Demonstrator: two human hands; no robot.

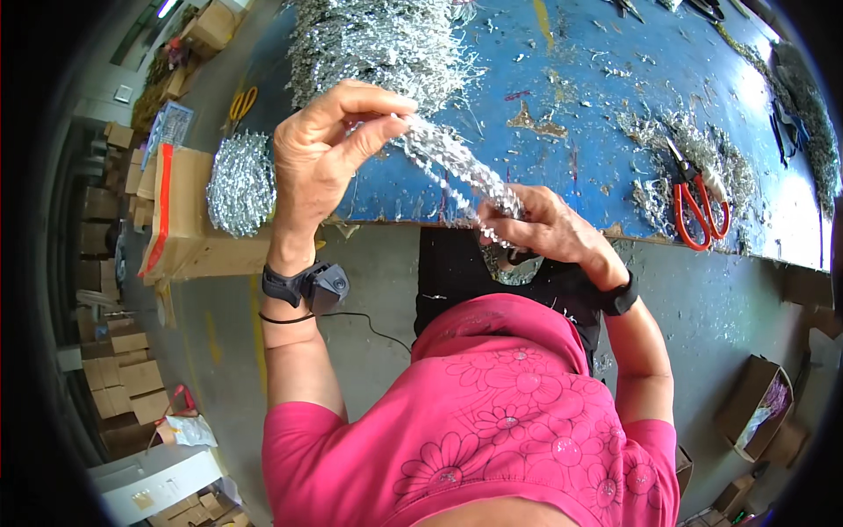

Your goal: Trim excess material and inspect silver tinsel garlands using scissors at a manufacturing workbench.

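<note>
A bundle of silver glittery strands [461, 165] stretches between my two hands, above the near edge of the blue table [562, 167]. My left hand [329, 145] pinches its upper end between thumb and fingertips. Lower and to the right, my right hand [549, 227] is wrapped round the other end, and a few loose strands hang below the bundle. A large heap of the same silver strands [378, 53] lies on the table just beyond my left hand.
Red-handled scissors [698, 206] lie at the right near silver scraps [689, 149]. A cardboard box [198, 211] stands at the left with a silver bunch [241, 184] and yellow-handled scissors [242, 104]. Cartons [132, 373] are stacked farther left; an open box [760, 408] sits on the floor at right.
</note>
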